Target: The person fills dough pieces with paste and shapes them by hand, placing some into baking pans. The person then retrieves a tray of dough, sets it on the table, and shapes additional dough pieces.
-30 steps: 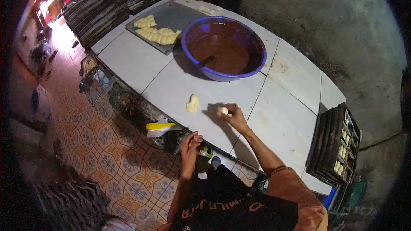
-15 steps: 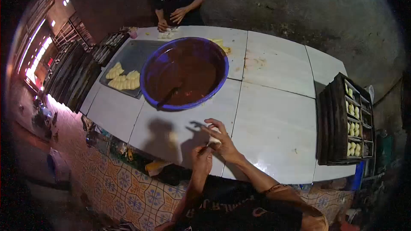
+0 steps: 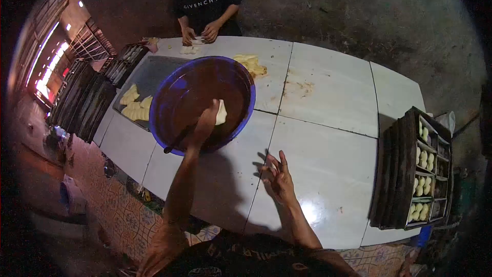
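My left hand (image 3: pixel 206 121) is over the wide blue basin (image 3: pixel 252 100), its fingers closed on a flat piece of pale dough (image 3: pixel 221 113). Brown filling (image 3: pixel 189 90) covers the inside of the basin. A dark utensil handle (image 3: pixel 177 142) leans across the near rim, partly behind my left wrist. My right hand (image 3: pixel 280 179) hovers above the white tiled table (image 3: pixel 328 159), fingers spread, with nothing in it.
Stacked dark tins (image 3: pixel 392 169) on the right hold dough pieces (image 3: pixel 423 159) in compartments. A metal tray (image 3: pixel 159 62) carries shaped dough (image 3: pixel 136 111). Yellowish dough (image 3: pixel 249 64) lies beyond the basin. Across the table, a person (image 3: pixel 205 7) handles small white pieces.
My hands were together over the near table around a pale piece. Now they are apart: the left has reached forward over the basin with dough, and the right has opened.
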`<state>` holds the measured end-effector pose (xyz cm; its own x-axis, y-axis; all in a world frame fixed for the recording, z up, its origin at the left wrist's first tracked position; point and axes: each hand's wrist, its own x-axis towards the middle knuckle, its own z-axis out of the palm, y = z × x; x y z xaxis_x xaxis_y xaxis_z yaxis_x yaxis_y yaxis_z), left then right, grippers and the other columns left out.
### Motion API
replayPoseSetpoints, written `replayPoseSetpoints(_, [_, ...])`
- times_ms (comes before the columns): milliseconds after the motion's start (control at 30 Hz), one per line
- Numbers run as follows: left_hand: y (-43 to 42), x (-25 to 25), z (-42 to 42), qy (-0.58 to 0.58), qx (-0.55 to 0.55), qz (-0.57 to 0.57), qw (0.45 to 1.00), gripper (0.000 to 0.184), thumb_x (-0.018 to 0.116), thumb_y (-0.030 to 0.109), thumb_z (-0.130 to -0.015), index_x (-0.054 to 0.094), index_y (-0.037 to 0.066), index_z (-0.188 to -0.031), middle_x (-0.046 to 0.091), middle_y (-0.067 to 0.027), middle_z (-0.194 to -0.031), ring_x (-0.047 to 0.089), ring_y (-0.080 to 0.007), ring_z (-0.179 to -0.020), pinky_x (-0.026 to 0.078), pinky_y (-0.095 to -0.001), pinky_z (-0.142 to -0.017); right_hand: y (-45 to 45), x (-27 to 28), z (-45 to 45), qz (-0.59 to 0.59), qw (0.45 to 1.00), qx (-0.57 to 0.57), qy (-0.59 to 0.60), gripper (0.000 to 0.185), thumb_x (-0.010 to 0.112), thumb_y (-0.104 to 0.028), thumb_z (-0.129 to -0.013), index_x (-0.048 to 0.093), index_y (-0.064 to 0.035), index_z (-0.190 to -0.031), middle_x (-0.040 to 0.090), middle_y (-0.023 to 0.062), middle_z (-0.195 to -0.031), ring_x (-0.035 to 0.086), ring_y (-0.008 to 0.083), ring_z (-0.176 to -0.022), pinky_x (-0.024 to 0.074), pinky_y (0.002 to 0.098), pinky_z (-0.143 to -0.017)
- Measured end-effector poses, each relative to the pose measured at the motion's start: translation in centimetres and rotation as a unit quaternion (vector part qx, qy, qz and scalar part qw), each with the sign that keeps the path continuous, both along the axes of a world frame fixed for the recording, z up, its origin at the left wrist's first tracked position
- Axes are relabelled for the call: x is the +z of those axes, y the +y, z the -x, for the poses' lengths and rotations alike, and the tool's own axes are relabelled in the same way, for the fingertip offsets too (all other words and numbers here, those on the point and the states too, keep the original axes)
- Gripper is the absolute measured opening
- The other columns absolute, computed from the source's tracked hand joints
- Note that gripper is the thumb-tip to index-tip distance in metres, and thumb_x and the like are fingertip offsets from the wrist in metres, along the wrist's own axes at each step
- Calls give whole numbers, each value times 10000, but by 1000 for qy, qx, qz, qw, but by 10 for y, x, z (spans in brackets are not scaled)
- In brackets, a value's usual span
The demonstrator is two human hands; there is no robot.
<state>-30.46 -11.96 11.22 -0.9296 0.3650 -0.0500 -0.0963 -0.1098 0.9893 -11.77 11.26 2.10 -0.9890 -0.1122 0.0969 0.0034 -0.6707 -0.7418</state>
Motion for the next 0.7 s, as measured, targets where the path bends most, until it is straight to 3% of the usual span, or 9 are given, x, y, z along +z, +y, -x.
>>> replayPoseSetpoints(67, [-8,-13,23,75,-72,294,950,570,433,456,-953,492,-30,-1245,602,-117,-1033,593,-241,-918,489,-367,-846,-2,-15,-7,55,997,-19,-51,871,640,-482,-828,149,-217,-1497,406,66,-1401,534,194,-1093,494,279,-752])
replayPoseSetpoints(133, [-11,-20,37,141,-144,557,806,464,380,370,-1001,482,-14,-1240,597,-140,-1118,601,-285,-984,506,-398,-881,-10,-38,-10,98,994,-26,-38,742,621,-384,-873,229,-203,-1476,445,82,-1372,558,195,-1057,497,258,-726])
replayPoseSetpoints(200, [-7,-31,27,267,-50,504,819,475,377,396,-999,497,-4,-1226,636,-155,-1050,627,-280,-903,499,-395,-891,-15,-45,-16,107,992,-4,-62,654,600,-317,-900,282,-199,-1459,452,97,-1366,558,204,-1048,502,263,-731])
replayPoseSetpoints(267, [-1,-13,13,-35,54,302,951,558,341,473,-993,507,-1,-1236,662,-150,-940,626,-232,-864,495,-357,-849,-19,-45,-21,107,990,1,-87,639,599,-267,-904,286,-183,-1455,464,118,-1352,566,211,-1027,515,264,-726])
replayPoseSetpoints(400, [-12,-1,-17,70,-5,364,929,639,314,535,-966,567,-10,-1182,659,-122,-814,619,-184,-808,484,-285,-755,-29,-44,-21,106,987,-1,-122,610,590,-218,-910,301,-109,-1436,500,153,-1303,579,220,-991,536,271,-715])
replayPoseSetpoints(500, [11,5,-73,57,23,195,979,545,395,446,-952,596,-25,-1138,662,-117,-820,621,-186,-777,488,-291,-738,-35,-1,-9,146,975,47,-158,641,485,-320,-960,227,18,-1440,506,178,-1292,573,218,-1041,507,264,-802])
replayPoseSetpoints(567, [33,2,-118,-19,21,76,997,482,449,386,-943,616,-35,-1108,664,-113,-825,623,-188,-757,490,-294,-727,-39,-17,-1,250,949,85,-172,487,479,-246,-975,358,40,-1350,579,143,-1133,592,177,-961,519,282,-799])
replayPoseSetpoints(633, [49,-8,-150,-2,84,92,992,420,503,326,-933,635,-45,-1079,666,-110,-829,624,-189,-737,493,-298,-716,-37,-11,-4,164,962,31,-215,338,495,-177,-973,488,53,-1220,619,115,-982,602,141,-851,526,271,-752])
replayPoseSetpoints(700, [46,-42,-168,202,117,241,942,304,600,137,-852,631,-75,-1067,683,-184,-892,657,-223,-764,497,-305,-716,-40,22,-16,42,960,-75,-265,241,538,-129,-954,581,69,-1085,634,97,-839,591,107,-762,515,245,-695])
